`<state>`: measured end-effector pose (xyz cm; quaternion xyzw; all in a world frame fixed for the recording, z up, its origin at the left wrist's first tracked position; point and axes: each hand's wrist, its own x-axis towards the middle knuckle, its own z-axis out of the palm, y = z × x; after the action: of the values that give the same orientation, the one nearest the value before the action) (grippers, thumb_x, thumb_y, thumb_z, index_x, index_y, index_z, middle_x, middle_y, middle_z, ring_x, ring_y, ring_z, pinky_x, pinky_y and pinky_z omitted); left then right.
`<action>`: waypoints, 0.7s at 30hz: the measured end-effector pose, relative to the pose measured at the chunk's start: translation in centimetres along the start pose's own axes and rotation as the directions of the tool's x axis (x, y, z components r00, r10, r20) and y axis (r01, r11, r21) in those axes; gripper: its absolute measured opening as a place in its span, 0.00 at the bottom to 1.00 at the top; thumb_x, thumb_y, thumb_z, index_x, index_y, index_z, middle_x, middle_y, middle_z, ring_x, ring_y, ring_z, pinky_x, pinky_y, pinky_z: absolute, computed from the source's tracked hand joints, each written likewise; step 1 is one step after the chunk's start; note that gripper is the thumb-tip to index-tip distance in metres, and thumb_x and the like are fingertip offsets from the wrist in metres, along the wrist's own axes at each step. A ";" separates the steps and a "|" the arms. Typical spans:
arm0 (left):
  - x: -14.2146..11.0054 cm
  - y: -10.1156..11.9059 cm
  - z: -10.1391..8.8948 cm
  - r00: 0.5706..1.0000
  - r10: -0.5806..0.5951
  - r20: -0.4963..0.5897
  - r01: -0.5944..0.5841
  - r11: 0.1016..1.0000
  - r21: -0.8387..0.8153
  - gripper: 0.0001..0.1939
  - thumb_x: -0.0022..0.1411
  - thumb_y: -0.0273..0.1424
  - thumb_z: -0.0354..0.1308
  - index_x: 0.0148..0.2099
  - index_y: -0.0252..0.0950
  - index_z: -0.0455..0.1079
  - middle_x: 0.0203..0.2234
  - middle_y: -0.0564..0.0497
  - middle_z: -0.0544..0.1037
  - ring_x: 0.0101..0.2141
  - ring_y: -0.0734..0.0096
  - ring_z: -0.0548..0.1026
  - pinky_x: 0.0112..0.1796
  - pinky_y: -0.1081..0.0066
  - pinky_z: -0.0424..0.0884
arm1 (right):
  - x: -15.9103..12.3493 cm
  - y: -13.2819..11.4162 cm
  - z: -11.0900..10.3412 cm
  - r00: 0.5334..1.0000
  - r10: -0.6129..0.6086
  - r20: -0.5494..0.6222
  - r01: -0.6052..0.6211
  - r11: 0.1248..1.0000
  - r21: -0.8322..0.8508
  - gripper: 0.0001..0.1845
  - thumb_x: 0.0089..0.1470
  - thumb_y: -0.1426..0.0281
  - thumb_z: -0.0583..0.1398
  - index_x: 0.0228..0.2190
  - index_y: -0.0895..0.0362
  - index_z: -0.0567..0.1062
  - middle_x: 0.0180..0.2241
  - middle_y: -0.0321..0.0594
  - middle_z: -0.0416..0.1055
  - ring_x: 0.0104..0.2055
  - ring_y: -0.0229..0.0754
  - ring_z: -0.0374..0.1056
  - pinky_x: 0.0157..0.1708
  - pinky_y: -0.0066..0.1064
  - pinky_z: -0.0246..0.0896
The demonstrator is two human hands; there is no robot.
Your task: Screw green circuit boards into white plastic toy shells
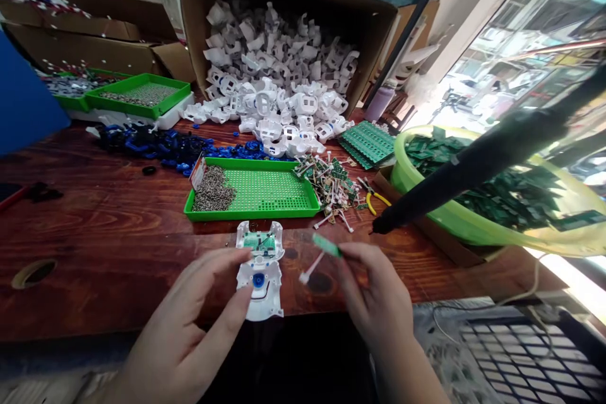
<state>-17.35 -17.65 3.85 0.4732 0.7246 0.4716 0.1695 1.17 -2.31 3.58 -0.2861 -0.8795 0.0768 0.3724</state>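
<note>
On the table's front edge lies a white plastic housing in two parts. Its upper part carries a green circuit board, and a round blue piece sits in the lower part. My left hand is at the housing's left side, thumb and index finger apart and overlapping its edge; whether they press on it I cannot tell. My right hand, to the right of the housing, pinches a small green circuit board between thumb and fingers. A short white cable with a connector hangs from this board.
Behind the housing stands a green tray with small metal screws. Right of it are piled boards with cables, yellow-handled pliers and a yellow-green basin. A dark padded arm slants in. A cardboard box spills white shells.
</note>
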 end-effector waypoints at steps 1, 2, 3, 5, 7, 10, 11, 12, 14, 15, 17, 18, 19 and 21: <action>-0.1 0.4 -0.3 0.996 -0.007 0.090 0.013 0.998 -0.068 0.16 0.61 0.35 0.52 0.52 0.48 0.63 0.49 0.53 0.71 0.47 0.65 0.71 0.46 0.70 0.70 | -0.6 -0.7 -0.3 0.992 -0.122 0.008 0.121 0.989 0.079 0.10 0.56 0.73 0.55 0.42 0.55 0.66 0.36 0.38 0.71 0.38 0.34 0.69 0.39 0.23 0.65; -0.3 0.8 -0.6 0.985 -0.010 0.172 0.030 0.993 -0.114 0.15 0.61 0.36 0.52 0.51 0.49 0.64 0.47 0.54 0.72 0.45 0.68 0.72 0.45 0.73 0.70 | -1.2 -1.4 -0.6 0.973 -0.231 0.023 0.225 0.961 0.158 0.13 0.55 0.76 0.55 0.43 0.56 0.66 0.37 0.39 0.71 0.41 0.34 0.68 0.41 0.23 0.65; -0.3 1.2 -0.7 0.975 -0.008 0.224 0.038 0.991 -0.130 0.14 0.61 0.36 0.53 0.50 0.48 0.65 0.46 0.54 0.73 0.44 0.70 0.73 0.44 0.75 0.70 | -1.7 -1.9 -0.8 0.949 -0.312 0.049 0.294 0.929 0.227 0.15 0.54 0.78 0.56 0.44 0.57 0.65 0.39 0.41 0.71 0.43 0.35 0.68 0.43 0.24 0.65; -0.5 1.7 -0.7 0.964 0.001 0.264 0.031 0.992 -0.120 0.12 0.58 0.36 0.56 0.46 0.46 0.68 0.41 0.55 0.75 0.40 0.72 0.74 0.41 0.77 0.71 | -2.4 -2.7 -0.9 0.918 -0.378 0.124 0.325 0.892 0.314 0.19 0.52 0.81 0.56 0.47 0.59 0.64 0.42 0.44 0.70 0.47 0.36 0.66 0.45 0.25 0.64; -0.7 1.9 -0.5 0.956 -0.004 0.294 0.034 0.995 -0.097 0.08 0.58 0.35 0.56 0.41 0.44 0.71 0.36 0.54 0.77 0.36 0.72 0.75 0.38 0.77 0.72 | -2.9 -3.1 -0.7 0.911 -0.383 0.153 0.307 0.878 0.368 0.21 0.51 0.82 0.56 0.48 0.60 0.64 0.44 0.45 0.70 0.49 0.36 0.65 0.46 0.26 0.64; -1.1 1.7 -0.3 0.953 0.022 0.301 0.010 0.994 -0.106 0.06 0.57 0.34 0.57 0.38 0.43 0.73 0.32 0.54 0.78 0.34 0.73 0.75 0.37 0.77 0.72 | -3.5 -3.3 -0.1 0.943 -0.307 0.130 0.217 0.861 0.460 0.22 0.50 0.84 0.57 0.47 0.58 0.64 0.43 0.42 0.70 0.47 0.34 0.66 0.46 0.23 0.64; -1.2 1.6 -0.2 0.957 0.052 0.286 -0.019 0.993 -0.118 0.06 0.56 0.33 0.59 0.38 0.43 0.73 0.33 0.55 0.78 0.35 0.73 0.75 0.37 0.78 0.71 | -3.6 -3.4 0.0 0.954 -0.277 0.118 0.187 0.852 0.489 0.23 0.49 0.85 0.57 0.46 0.58 0.64 0.42 0.41 0.71 0.46 0.33 0.67 0.45 0.22 0.65; -1.3 1.5 -0.2 0.960 0.081 0.269 -0.048 0.991 -0.126 0.08 0.54 0.32 0.61 0.39 0.44 0.73 0.33 0.56 0.78 0.34 0.75 0.76 0.37 0.80 0.71 | -3.7 -3.5 0.2 0.961 -0.256 0.109 0.166 0.842 0.514 0.23 0.49 0.85 0.57 0.46 0.57 0.64 0.41 0.41 0.71 0.45 0.33 0.67 0.45 0.22 0.65; -1.4 1.4 -0.2 0.963 0.113 0.246 -0.085 0.989 -0.124 0.09 0.53 0.31 0.62 0.39 0.44 0.73 0.33 0.57 0.79 0.32 0.77 0.75 0.34 0.83 0.71 | -3.9 -3.8 0.5 0.967 -0.236 0.094 0.147 0.821 0.551 0.25 0.48 0.86 0.56 0.47 0.55 0.63 0.40 0.40 0.71 0.44 0.33 0.68 0.45 0.22 0.65; -1.4 1.4 -0.2 0.965 0.117 0.236 -0.091 0.989 -0.115 0.09 0.53 0.31 0.62 0.39 0.44 0.73 0.32 0.58 0.79 0.31 0.78 0.75 0.33 0.84 0.71 | -4.1 -3.9 0.6 0.972 -0.220 0.084 0.134 0.810 0.571 0.27 0.48 0.86 0.56 0.48 0.54 0.63 0.40 0.39 0.71 0.44 0.33 0.68 0.45 0.22 0.65; -1.4 1.2 -0.2 0.966 0.146 0.215 -0.129 0.987 -0.093 0.08 0.55 0.30 0.61 0.39 0.44 0.73 0.32 0.58 0.79 0.31 0.79 0.76 0.33 0.85 0.71 | -4.4 -4.2 0.7 0.986 -0.149 0.080 0.065 0.772 0.632 0.31 0.48 0.87 0.55 0.51 0.53 0.60 0.41 0.39 0.70 0.43 0.33 0.68 0.46 0.22 0.65; -1.5 1.2 -0.3 0.963 0.181 0.202 -0.168 0.983 -0.078 0.09 0.55 0.30 0.61 0.40 0.44 0.73 0.33 0.59 0.79 0.32 0.79 0.76 0.35 0.85 0.71 | -4.6 -4.3 0.6 0.990 -0.098 0.104 0.003 0.745 0.667 0.32 0.48 0.86 0.55 0.53 0.52 0.58 0.41 0.39 0.70 0.44 0.33 0.68 0.46 0.23 0.65; -1.5 1.0 -0.4 0.956 0.225 0.189 -0.218 0.974 -0.058 0.10 0.55 0.29 0.61 0.41 0.44 0.72 0.34 0.59 0.80 0.34 0.79 0.76 0.38 0.85 0.70 | -4.8 -4.3 0.5 0.987 -0.051 0.151 -0.071 0.712 0.699 0.33 0.49 0.85 0.55 0.54 0.51 0.57 0.42 0.39 0.69 0.44 0.33 0.68 0.46 0.23 0.65; -1.6 0.8 -0.5 0.933 0.315 0.172 -0.319 0.948 -0.002 0.11 0.56 0.29 0.61 0.43 0.44 0.71 0.36 0.59 0.79 0.36 0.80 0.76 0.41 0.85 0.69 | -4.9 -4.3 0.2 0.958 -0.008 0.287 -0.214 0.646 0.733 0.32 0.50 0.82 0.56 0.53 0.49 0.57 0.42 0.39 0.68 0.45 0.34 0.67 0.47 0.26 0.65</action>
<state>-16.50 -19.14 4.47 0.6246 0.6276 0.4411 0.1465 1.84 -8.61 1.88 -0.1418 -0.7903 0.4950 0.3321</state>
